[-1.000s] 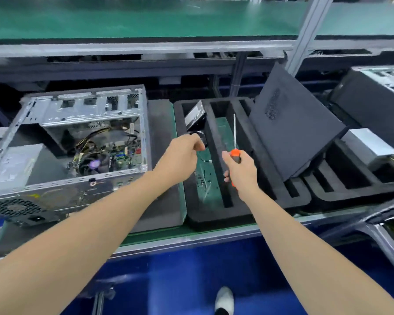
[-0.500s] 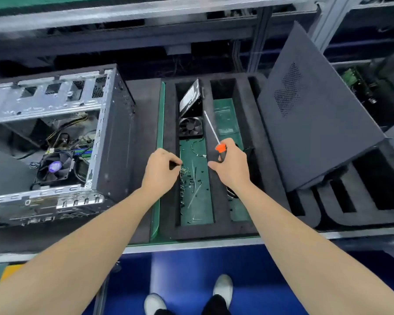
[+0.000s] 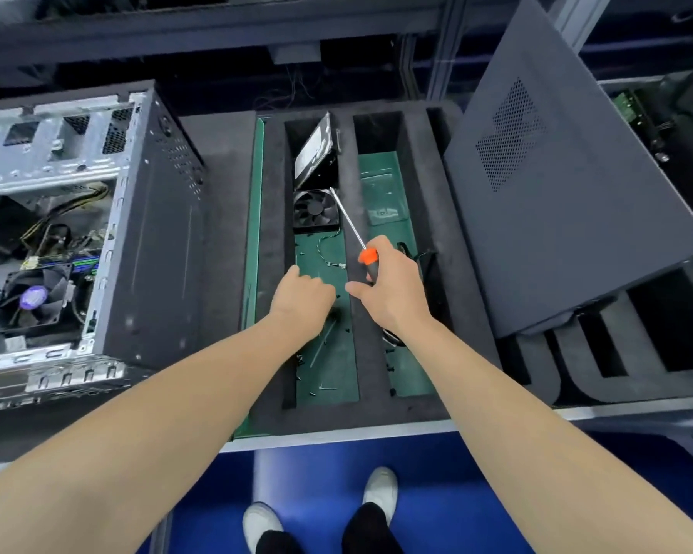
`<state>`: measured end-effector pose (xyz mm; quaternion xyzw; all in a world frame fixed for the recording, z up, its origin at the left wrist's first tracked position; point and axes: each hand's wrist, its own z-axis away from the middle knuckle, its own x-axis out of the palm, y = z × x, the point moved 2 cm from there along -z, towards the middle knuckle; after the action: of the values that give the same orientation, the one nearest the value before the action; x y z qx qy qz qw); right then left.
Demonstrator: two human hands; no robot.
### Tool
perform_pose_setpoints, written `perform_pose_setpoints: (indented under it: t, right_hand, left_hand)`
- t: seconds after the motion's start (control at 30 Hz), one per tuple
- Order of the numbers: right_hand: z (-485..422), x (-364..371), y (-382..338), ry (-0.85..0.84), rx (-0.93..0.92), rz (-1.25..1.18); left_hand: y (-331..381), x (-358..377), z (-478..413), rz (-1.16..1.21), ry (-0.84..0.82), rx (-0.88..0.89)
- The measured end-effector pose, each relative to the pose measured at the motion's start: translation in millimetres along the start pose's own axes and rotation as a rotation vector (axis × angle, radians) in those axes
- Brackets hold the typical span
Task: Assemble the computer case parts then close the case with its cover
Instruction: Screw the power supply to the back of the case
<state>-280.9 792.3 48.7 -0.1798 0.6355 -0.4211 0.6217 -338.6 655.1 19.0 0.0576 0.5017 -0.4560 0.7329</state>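
Computer case [image 3: 153, 233], foam tray [image 3: 377, 409], leaning cover [image 3: 569, 217], right hand [image 3: 393, 289] gripping screwdriver [image 3: 368, 256]

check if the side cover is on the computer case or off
Off. The side cover leans tilted on the foam tray at right, apart from the computer case, whose open side shows its fan.

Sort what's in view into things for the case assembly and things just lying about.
For the job: open computer case, side cover leaning at right, screwdriver gripped in the right hand, hard drive, case fan, loose screws in the foam tray.
Lying about: second foam tray at right, green circuit board beyond it.
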Motion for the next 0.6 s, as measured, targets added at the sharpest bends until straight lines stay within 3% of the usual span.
perform_pose_setpoints:
  t: [0.13, 0.3, 0.4, 0.47, 0.6]
  right_hand:
    - [0, 1, 1, -0.003, -0.002, -0.005]
    - [-1, 0, 2, -0.006, 0.002, -0.005]
    - [0, -1, 0, -0.015, 0.016, -0.01]
    - [0, -3, -3, -0.013, 0.016, -0.021]
    - [7, -9, -21, 0.063, -0.052, -0.279]
  left_hand:
    - [-7, -3, -1, 0.156, 0.045, 0.0]
    - [-36, -22, 2, 0.892, 0.186, -0.068]
    - [-49, -29, 14, 1.217, 0.328, -0.22]
    - [-54, -31, 21, 1.498, 0.33, -0.291]
    - [-67, -42, 36, 2.094, 0.384, -0.292]
